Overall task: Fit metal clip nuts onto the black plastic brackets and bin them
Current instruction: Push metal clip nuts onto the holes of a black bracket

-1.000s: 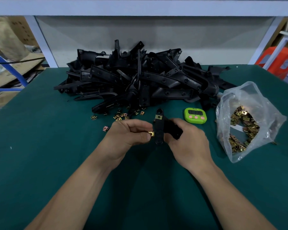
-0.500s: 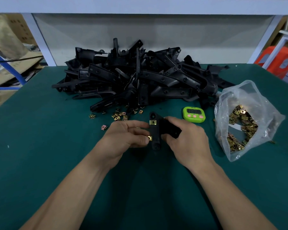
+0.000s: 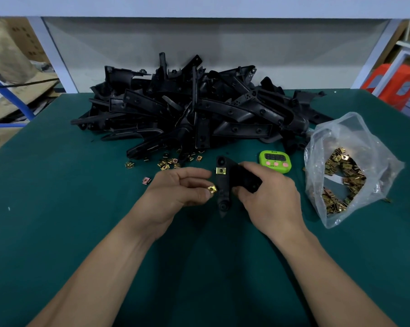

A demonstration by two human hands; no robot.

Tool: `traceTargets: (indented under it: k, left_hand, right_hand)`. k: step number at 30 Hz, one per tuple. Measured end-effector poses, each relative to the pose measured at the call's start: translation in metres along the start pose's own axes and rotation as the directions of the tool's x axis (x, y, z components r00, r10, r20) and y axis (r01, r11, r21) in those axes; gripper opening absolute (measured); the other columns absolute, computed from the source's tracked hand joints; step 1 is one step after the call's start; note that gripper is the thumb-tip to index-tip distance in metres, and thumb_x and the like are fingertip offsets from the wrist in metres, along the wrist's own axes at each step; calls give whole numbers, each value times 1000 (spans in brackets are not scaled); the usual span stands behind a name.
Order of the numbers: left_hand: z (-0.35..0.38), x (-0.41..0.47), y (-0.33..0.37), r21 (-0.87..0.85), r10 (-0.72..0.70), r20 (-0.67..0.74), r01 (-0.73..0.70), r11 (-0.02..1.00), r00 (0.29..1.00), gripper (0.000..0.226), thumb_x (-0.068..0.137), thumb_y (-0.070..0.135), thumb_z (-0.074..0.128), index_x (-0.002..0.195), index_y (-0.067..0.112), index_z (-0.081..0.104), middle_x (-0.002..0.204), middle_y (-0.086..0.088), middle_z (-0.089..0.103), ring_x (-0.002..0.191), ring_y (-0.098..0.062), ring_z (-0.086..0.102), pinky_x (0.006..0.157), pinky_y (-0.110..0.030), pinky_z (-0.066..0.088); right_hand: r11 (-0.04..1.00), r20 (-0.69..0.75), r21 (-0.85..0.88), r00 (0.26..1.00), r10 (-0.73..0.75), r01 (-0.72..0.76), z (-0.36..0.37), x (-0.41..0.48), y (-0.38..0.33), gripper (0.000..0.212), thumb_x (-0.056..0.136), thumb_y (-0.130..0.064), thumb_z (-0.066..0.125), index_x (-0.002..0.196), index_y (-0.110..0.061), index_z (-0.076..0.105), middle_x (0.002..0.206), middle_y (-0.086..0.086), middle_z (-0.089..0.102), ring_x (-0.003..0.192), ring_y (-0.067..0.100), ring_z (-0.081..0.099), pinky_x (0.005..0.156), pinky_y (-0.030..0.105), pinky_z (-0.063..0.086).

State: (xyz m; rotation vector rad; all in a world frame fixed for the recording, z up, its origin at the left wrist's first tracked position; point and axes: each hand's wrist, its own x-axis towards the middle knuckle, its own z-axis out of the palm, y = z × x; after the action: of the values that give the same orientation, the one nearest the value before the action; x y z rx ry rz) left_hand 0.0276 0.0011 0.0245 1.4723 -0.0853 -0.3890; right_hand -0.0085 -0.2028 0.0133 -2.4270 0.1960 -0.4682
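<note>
Black bracket [image 3: 224,187], held over the table [image 3: 57,208] in the curled right hand [image 3: 270,197], one clip nut [image 3: 220,170] already seated near its far end; second nut [image 3: 212,189], pinched in the left hand [image 3: 175,192] at the bracket's edge, best squared to the edge before being pushed home.

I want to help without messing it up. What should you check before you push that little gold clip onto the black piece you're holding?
1. The left hand pinches the small gold metal clip nut: ok.
2. The right hand grips the black plastic bracket: ok.
3. One fitted clip already sits near the bracket's far end: ok.
4. The pinched clip's open side faces the bracket edge: cannot tell, too small.
5. Spare loose clips and the clear plastic bag of clips lie nearby: ok.
6. A bin is ready for the finished bracket: cannot tell, none in view.
</note>
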Motion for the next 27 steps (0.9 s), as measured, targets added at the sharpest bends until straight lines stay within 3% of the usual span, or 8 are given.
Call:
traceTargets:
  k: [3, 7, 11, 17, 22, 27]
  left_hand:
    - [-3, -1, 1, 9, -2, -21, 2, 1000, 1000, 36, 79, -16, 74, 105, 10, 74, 84, -3, 78, 74, -10, 73, 65, -17, 55]
    - [2, -2, 0, 76, -26, -2, 26, 997, 1000, 40, 77, -16, 75, 100, 16, 75, 81, 0, 77, 73, -10, 71, 68, -18, 57]
    - [1, -3, 1, 99, -29, 1, 29, 995, 1000, 38, 65, -6, 81, 91, 23, 80, 85, -3, 78, 74, -12, 71, 69, -19, 57]
    - [1, -3, 1, 230, -42, -20, 45, 972, 999, 45, 73, -15, 78, 99, 22, 76, 82, -3, 78, 75, -11, 70, 78, -24, 54]
    - [2, -6, 4, 257, -53, 2, 51, 965, 999, 46, 71, -17, 77, 82, 27, 82, 79, -5, 78, 70, -12, 70, 68, -15, 54]
    - [3, -6, 6, 296, -84, 13, 76, 952, 996, 42, 70, -17, 76, 98, 15, 80, 80, -5, 78, 71, -12, 69, 67, -15, 54]
  right_hand:
    - [999, -11, 32, 1000, 18, -18, -2, 1, 3, 43, 81, -31, 79, 117, -47, 63, 87, -18, 70, 78, 14, 65, 70, 38, 58]
    - [1000, 18, -6, 1000, -6, 6, 0, -1, 1, 46, 81, -31, 78, 121, -47, 65, 98, -17, 71, 84, 12, 64, 73, 33, 54]
    - [999, 41, -27, 999, -24, 25, 0, -2, -1, 49, 80, -32, 78, 121, -51, 59, 96, -16, 70, 79, 12, 57, 69, 31, 46]
    - [998, 108, -58, 994, -22, 28, -1, -3, -2, 47, 81, -31, 79, 123, -48, 64, 100, -17, 71, 89, 14, 65, 79, 37, 55]
    - [997, 112, -72, 993, -27, 35, -1, -3, -3, 46, 80, -29, 80, 120, -47, 65, 97, -15, 71, 88, 16, 65, 78, 37, 55]
    - [997, 122, -66, 992, -28, 36, -2, -4, -4, 46, 79, -28, 80, 118, -48, 66, 96, -17, 72, 89, 13, 64, 79, 37, 55]
